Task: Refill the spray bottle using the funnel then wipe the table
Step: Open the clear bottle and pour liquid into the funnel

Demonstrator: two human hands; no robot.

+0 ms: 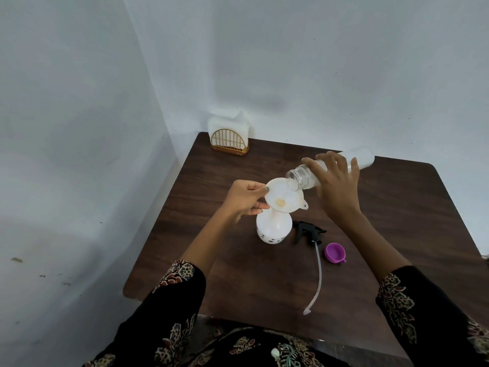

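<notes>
Now right hand [337, 186] tipping clear bottle [304, 178], seemingly pouring, into funnel [284, 200]

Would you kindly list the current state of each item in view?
Spray bottle: upright, uncapped, funnel in neck.
Funnel: steadied by left hand.
Clear bottle: tipped over funnel, held by right hand.
Trigger sprayer: off, lying on table.
Purple cap: off, open side up.

Head view, steeply down onto table [264, 274] nearby
</notes>
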